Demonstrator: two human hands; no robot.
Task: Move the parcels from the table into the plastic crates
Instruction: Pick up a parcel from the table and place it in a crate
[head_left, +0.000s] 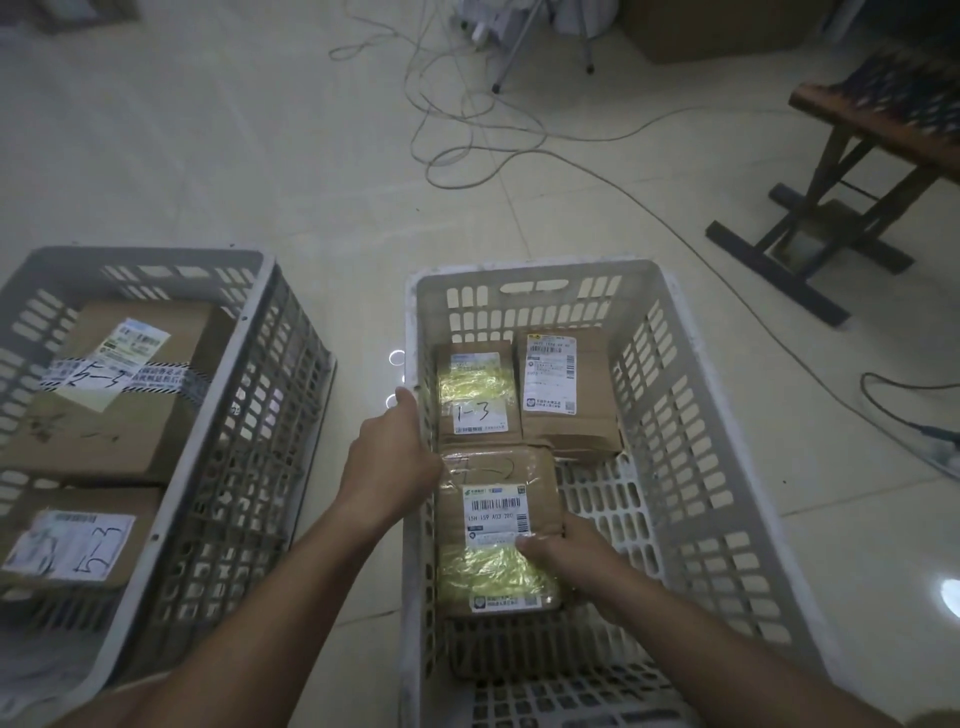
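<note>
Parcel (496, 530) gripped by right hand (566, 558), left hand (389, 457) beside.

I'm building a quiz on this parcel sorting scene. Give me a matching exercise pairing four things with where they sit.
Things:
1. brown cardboard parcel marked 1-3
2. brown cardboard parcel marked 5-3
3. left hand
4. right hand

Places:
A. near end of the grey plastic crate on the left
B. on the left wall of the white plastic crate on the right
C. on the tape-wrapped brown parcel nearest the person
D. far left corner of the right crate's floor

Pairs: 1-D, 2-A, 3-B, 4-C
</note>
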